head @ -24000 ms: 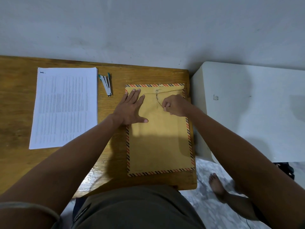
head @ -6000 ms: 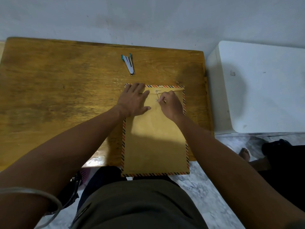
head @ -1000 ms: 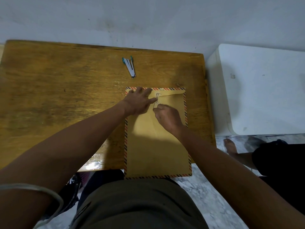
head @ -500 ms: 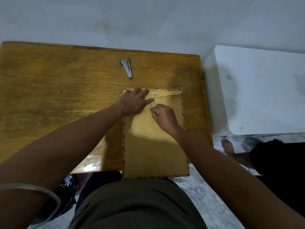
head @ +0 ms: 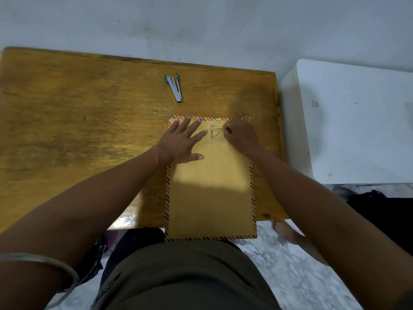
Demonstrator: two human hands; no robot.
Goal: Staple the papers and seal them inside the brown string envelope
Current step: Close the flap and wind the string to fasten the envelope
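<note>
Since half a second ago, the right hand (head: 240, 136) has shifted from below the string clasp to its right side, near the top edge of the envelope (head: 210, 189). Its fingers (head: 226, 131) are curled and pinch the string (head: 218, 132), which runs left to the two round buttons (head: 211, 132). The left hand (head: 182, 143) lies flat, fingers straight and spread, pressing the upper left part of the envelope. The envelope lies on the desk (head: 89, 135) with its long axis pointing away from the person and its near end overhanging the desk edge. No papers are visible, so they are judged to be inside. The stapler (head: 175, 88) rests apart, farther back. The buttons lie just left of the pinching fingers, stacked along the long axis, so the right hand is judged better placed to wind.
</note>
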